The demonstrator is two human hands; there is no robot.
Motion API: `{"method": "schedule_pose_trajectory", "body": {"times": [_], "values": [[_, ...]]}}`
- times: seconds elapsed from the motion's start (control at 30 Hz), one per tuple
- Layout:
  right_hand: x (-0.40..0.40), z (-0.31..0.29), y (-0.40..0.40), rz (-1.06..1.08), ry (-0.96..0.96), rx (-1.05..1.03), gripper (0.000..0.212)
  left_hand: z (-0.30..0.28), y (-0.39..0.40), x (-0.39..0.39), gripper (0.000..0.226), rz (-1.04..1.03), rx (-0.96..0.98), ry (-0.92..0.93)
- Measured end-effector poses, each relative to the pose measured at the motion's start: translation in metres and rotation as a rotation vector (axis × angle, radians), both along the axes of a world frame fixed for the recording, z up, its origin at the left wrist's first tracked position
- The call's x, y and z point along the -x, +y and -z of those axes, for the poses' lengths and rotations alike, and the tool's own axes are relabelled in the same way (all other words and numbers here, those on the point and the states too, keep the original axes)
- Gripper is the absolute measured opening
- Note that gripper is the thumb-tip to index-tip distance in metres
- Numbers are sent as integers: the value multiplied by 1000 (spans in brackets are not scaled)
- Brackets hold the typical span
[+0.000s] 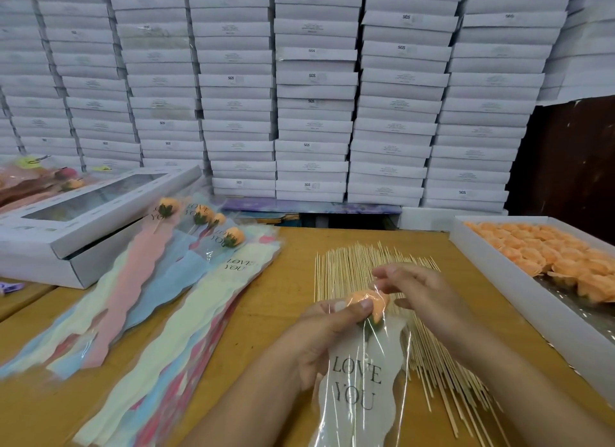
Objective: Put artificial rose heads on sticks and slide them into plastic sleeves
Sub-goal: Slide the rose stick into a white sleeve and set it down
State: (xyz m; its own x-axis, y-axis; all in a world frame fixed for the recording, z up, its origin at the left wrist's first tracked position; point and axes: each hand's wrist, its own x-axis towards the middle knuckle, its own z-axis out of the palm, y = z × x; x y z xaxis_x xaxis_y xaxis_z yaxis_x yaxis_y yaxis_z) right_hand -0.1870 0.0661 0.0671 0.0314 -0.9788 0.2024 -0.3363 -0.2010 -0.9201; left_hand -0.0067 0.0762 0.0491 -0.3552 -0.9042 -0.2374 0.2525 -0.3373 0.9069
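An orange rose head point(374, 305) sits inside the top of a clear plastic sleeve point(361, 390) printed LOVE YOU, held over the wooden table. My left hand point(327, 333) grips the sleeve and rose from the left, thumb across the flower. My right hand point(411, 285) pinches the sleeve's upper edge just above the rose. Beneath both hands lies a spread of thin wooden sticks point(362, 267). A white tray point(492, 267) at the right holds many orange rose heads point(545, 250).
Several finished sleeved roses point(229, 238) and a pile of empty pastel sleeves point(156, 313) lie at the left. Behind them stands a white windowed gift box point(83, 213). Stacks of white boxes point(312, 90) fill the back wall.
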Motion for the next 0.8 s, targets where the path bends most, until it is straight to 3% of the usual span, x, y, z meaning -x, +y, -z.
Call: {"method": "schedule_pose_trajectory", "body": {"times": [0.17,0.3,0.43,0.53,0.67,0.8], "values": [[-3,-2,6,-57,59,-24,27,4,-3,0,32,6,10,-14],[-9,-3,11,-205,85,-183,37,6,-9,3,36,-36,-36,58],[-11,-3,16,-367,120,-271,31,11,-11,3,23,-91,26,-32],[-7,0,13,-246,34,-190,42,11,-11,3,24,-90,55,-63],[3,-1,11,9,-222,-114,59,8,-15,4,23,-169,4,86],[6,12,22,-198,-270,-417,63,9,-20,3,26,-254,4,138]]}}
